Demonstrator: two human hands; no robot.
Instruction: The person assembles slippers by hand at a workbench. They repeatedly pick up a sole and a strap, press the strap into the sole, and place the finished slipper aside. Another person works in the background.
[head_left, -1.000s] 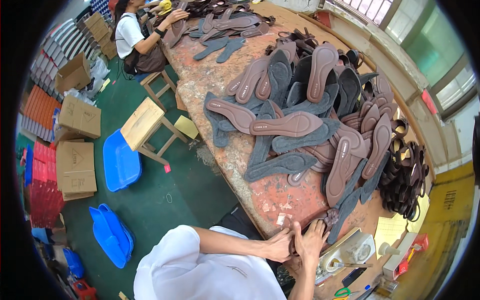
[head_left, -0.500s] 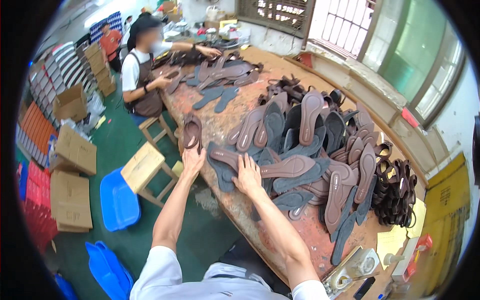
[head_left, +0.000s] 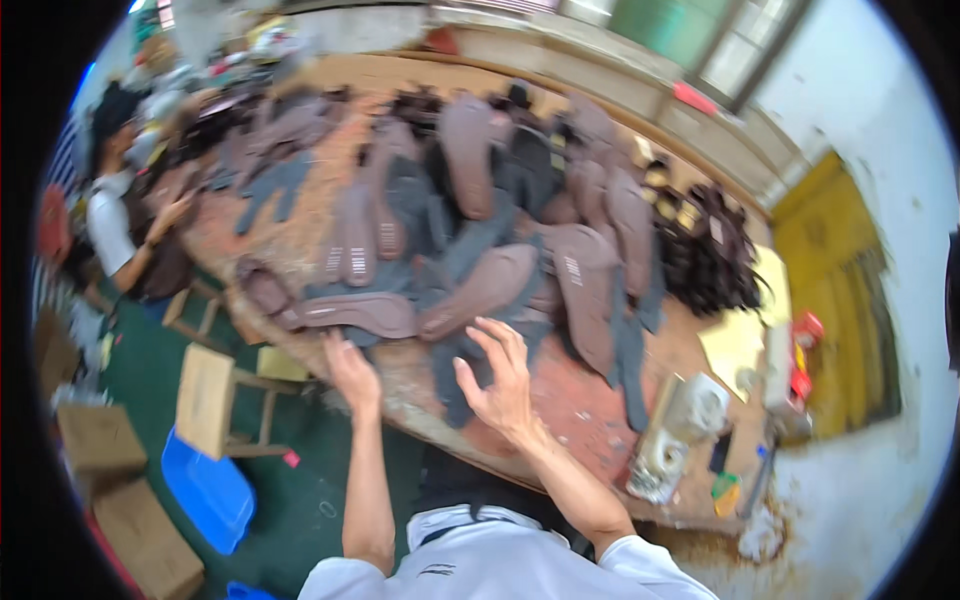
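At the table's front edge my left hand (head_left: 352, 376) is open, its fingers stretched toward a brown insole (head_left: 362, 314) just beyond the fingertips. Touching the left end of that insole is a brown sandal (head_left: 268, 290), lying at the table's left front corner. My right hand (head_left: 500, 385) hangs open, fingers spread and slightly bent, with nothing in it. Another brown insole (head_left: 480, 290) rests slantwise just beyond its fingers. Dark grey pieces (head_left: 450, 375) lie under and beside my right hand. The picture is somewhat blurred.
A heap of brown insoles (head_left: 585, 280) and dark sandal straps (head_left: 705, 250) covers the table's middle and right. A co-worker (head_left: 130, 210) sits at the far left. Wooden stools (head_left: 207, 400) and a blue tub (head_left: 208, 490) stand on the floor. White containers (head_left: 690, 410) stand at the right corner.
The view has swung right. My left hand has let go of the sandal, which lies on the table. My right hand has come off the insole it was touching.
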